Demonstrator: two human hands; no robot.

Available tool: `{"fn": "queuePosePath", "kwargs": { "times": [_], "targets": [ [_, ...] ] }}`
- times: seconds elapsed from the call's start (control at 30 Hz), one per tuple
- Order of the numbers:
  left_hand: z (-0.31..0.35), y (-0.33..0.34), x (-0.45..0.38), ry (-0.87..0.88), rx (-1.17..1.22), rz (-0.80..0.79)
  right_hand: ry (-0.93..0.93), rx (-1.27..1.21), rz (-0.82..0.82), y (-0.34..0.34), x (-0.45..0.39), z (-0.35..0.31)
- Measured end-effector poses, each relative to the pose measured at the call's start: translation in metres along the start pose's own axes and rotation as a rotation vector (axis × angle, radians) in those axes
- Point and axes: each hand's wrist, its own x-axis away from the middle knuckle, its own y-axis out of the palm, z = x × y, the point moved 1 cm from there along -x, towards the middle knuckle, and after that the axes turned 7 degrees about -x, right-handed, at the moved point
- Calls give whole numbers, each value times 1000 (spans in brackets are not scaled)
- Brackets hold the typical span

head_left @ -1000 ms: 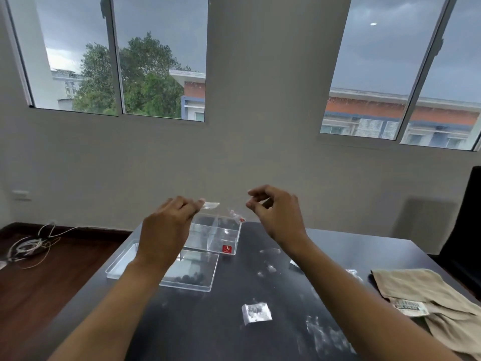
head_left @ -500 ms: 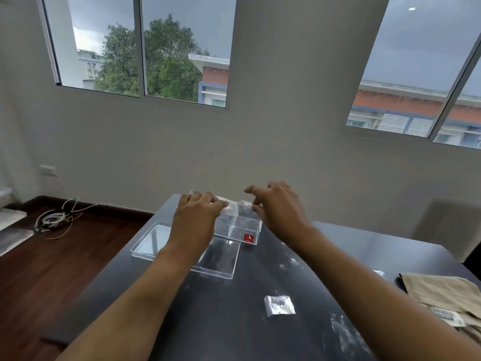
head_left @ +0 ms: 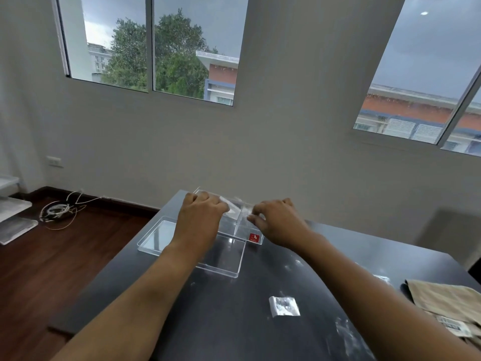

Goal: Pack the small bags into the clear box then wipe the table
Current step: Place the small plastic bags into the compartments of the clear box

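Observation:
A clear box (head_left: 244, 229) with a red sticker stands at the far end of the dark table (head_left: 234, 321). Its clear lid (head_left: 229, 259) lies flat in front of it. Over the box, my left hand (head_left: 201, 216) and my right hand (head_left: 277, 221) pinch the two ends of a small clear bag (head_left: 234, 204), which is blurred. Another small bag (head_left: 284, 305) with dark contents lies on the table nearer me, between my forearms. White smears (head_left: 343, 332) mark the tabletop on the right.
A beige cloth (head_left: 447, 303) with a barcode label lies at the table's right edge. A coil of cable (head_left: 58, 211) lies on the wooden floor at left, with white trays (head_left: 13, 217) near the wall. The wall is close behind the table.
Both hands have come down from above the table to the top of the clear box with the small bag between them. The view has shifted left and downward.

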Motion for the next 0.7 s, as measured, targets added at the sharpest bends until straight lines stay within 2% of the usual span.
{"fn": "queuePosePath", "kwargs": {
  "times": [0.13,0.23,0.33,0.5,0.7],
  "targets": [
    [3,7,3,30,-63,-1,-5,-71,-131,9,3,3],
    [4,10,5,54,-20,-19,-31,-139,-86,8,6,7],
    [4,10,4,61,10,-21,-85,-39,-40,-2,9,9],
    [7,6,3,93,-44,-55,-247,253,-184,2,15,13],
    [7,12,4,136,4,-46,-270,176,-191,5,11,20]
  ]
}}
